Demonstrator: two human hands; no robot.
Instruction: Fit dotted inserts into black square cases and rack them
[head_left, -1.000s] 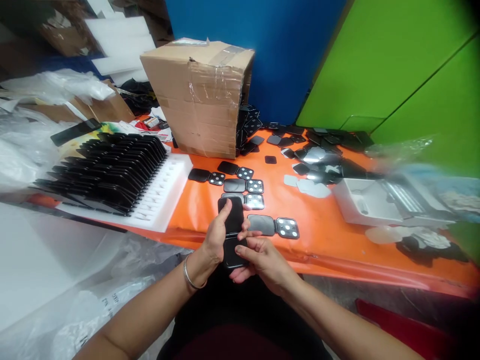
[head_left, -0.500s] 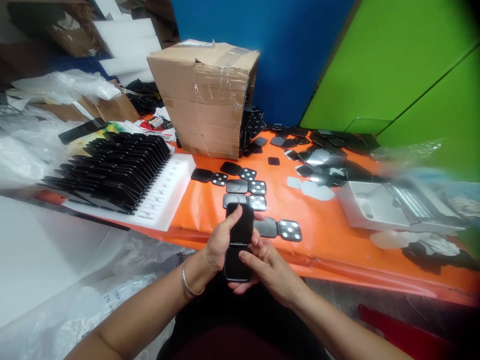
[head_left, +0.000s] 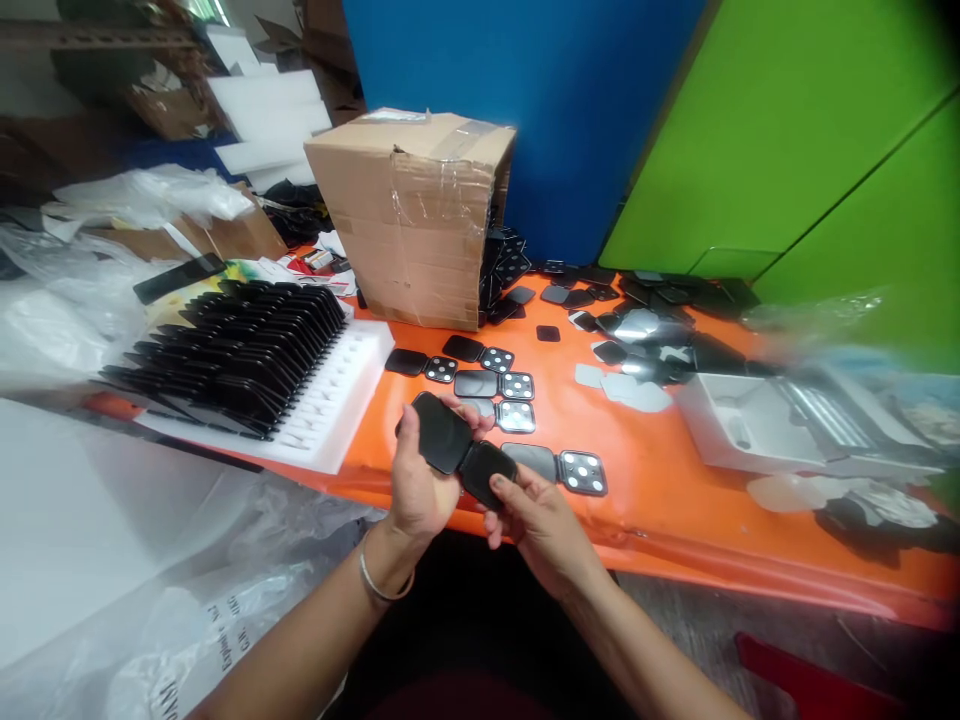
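Observation:
My left hand grips one half of a black hinged two-panel case, held just above the near edge of the orange table. My right hand pinches the other half from the right. The case lies tilted, left panel higher. Just beyond my hands, several opened cases lie flat in rows, each with a dark panel beside a panel with white dots.
A white foam tray holding a row of upright black cases sits at left. A taped cardboard box stands behind. A heap of black and silvery parts and a white box lie at right. Plastic sheeting covers the left.
The case has turned from upright to a slanted, sideways hold and shifted slightly left and up. The camera view dipped a little.

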